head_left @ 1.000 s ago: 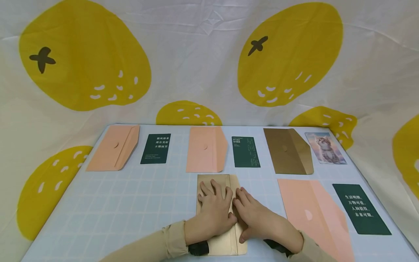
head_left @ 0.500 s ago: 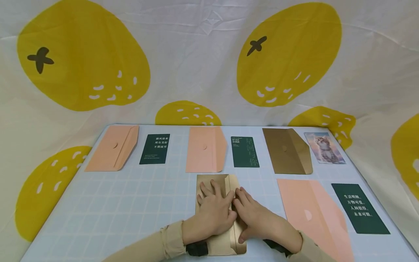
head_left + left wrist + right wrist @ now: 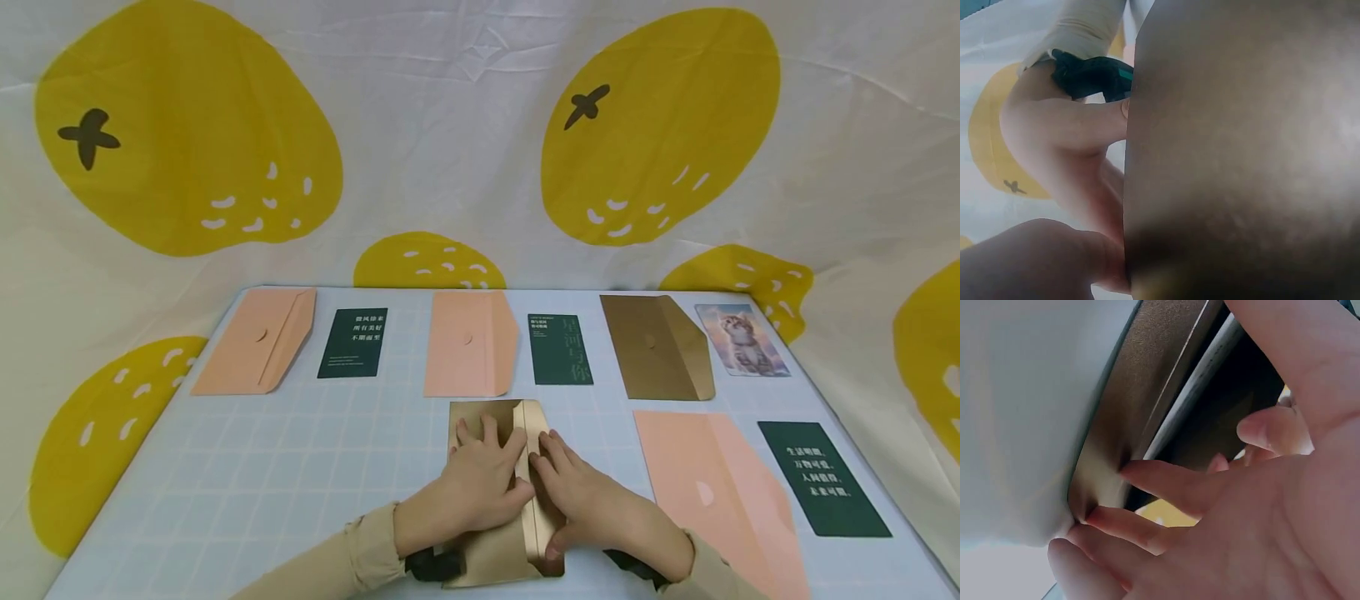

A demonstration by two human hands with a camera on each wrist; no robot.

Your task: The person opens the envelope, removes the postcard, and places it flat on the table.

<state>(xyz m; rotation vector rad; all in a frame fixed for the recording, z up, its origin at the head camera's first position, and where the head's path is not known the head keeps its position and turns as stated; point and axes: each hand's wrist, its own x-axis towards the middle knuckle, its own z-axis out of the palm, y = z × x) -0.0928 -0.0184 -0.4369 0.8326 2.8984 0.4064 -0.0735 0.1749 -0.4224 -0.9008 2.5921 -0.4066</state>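
A gold envelope (image 3: 487, 557) lies in front of me, its flap (image 3: 532, 417) unfolded to the right. My left hand (image 3: 483, 487) rests on its front panel with fingers spread, thumb reaching over the mouth. Fingertips of my right hand (image 3: 588, 500) touch the unfolded flap, thumb near its lower corner. In the left wrist view the gold panel (image 3: 1241, 137) fills most of the picture, with my right hand (image 3: 1063, 134) beyond its edge. Seen from the right wrist, the mouth gapes dark beside the flap (image 3: 1129, 381), and my right hand (image 3: 1229, 531) has fairly straight fingers.
Pink envelopes (image 3: 251, 346) (image 3: 457, 346) and a brown envelope (image 3: 648, 350) stand along the back, alternating with green cards (image 3: 352, 362) (image 3: 558, 367) and a kitten card (image 3: 746, 342). At the right lie another pink envelope (image 3: 697, 454) and green card (image 3: 825, 508).
My left hand has shifted slightly left, and the gold envelope's front panel has risen, so the mouth beside the flap gapes wider. My right hand stays almost in place.
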